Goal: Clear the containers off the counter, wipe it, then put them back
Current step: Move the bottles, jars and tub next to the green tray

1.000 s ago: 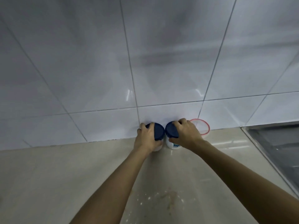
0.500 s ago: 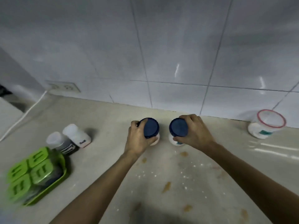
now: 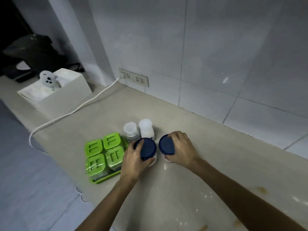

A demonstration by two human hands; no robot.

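My left hand [image 3: 133, 161] grips a white jar with a dark blue lid [image 3: 147, 150]. Beside it, my right hand [image 3: 180, 150] grips a second white jar with a dark blue lid [image 3: 165, 146]. Both jars are low over or on the beige counter [image 3: 225, 155]; I cannot tell whether they touch it. Just behind them stand two small white-capped bottles [image 3: 139, 130]. To their left sits a green tray [image 3: 106, 178] holding several green-lidded containers [image 3: 104, 151].
Brown stains [image 3: 262, 190] and white crumbs [image 3: 205, 196] mark the counter at the right. A white cord [image 3: 73, 111] runs from wall sockets [image 3: 134, 77] across the counter's left part. A white box [image 3: 55, 92] and a dark kettle [image 3: 31, 52] stand at the far left. The counter edge drops off at left.
Both hands have carried the two blue-lidded jars leftward from the wall, past the red-rimmed tub, to beside the small bottles and green tray. The view has swung left.
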